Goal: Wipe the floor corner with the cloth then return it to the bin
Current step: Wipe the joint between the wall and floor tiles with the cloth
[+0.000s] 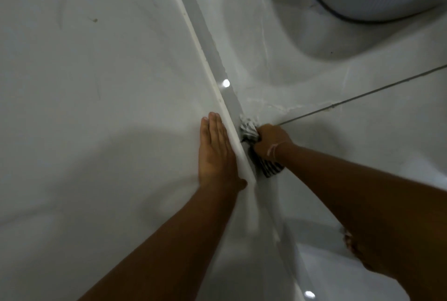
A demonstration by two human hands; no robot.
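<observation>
Nearest, the left hand (214,153) lies flat, fingers (212,126) straight and together, holding nothing, pressed on a white panel (96,82) by its edge; just right of it the right hand (269,141) is fisted tight around the striped cloth (249,131), which bunches ahead of the knuckles and trails behind; it looks soft, light, limp, possibly damp, best gripped as a wad; beyond, it presses into the floor corner (238,109); no bin shows.

Black-and-white striped cloth (251,136) (floor (362,131) pale grey).
</observation>
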